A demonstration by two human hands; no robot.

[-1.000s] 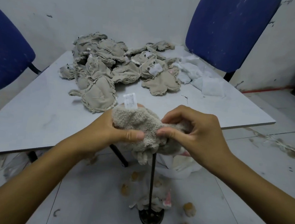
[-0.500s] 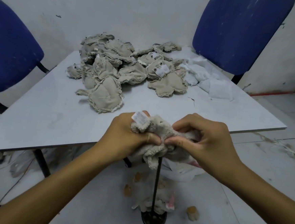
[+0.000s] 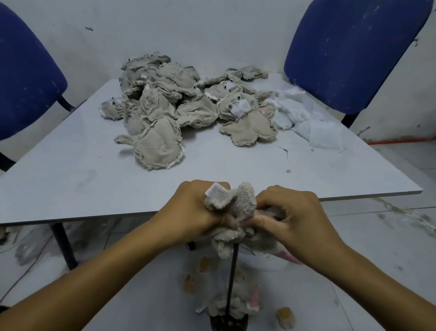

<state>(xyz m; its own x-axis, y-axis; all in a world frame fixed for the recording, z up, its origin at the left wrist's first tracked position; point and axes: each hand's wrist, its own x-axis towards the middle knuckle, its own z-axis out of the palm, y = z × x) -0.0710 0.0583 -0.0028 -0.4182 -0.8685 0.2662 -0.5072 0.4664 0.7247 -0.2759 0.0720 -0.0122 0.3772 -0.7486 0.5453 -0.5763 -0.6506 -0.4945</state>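
Left hand [image 3: 195, 212] and right hand [image 3: 294, 219] grip plush skin [image 3: 243, 206] bunched, tag [image 3: 216, 192] upward

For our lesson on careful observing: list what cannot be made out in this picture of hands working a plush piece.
Head view: the rod, top hidden inside the plush piece held by the left hand and right hand.
Head view: the label print, too small.
Head view: left chair, cut by the edge.

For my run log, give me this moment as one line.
left hand grips plush skin | right hand pinches plush skin | rod upright below it | pile on table
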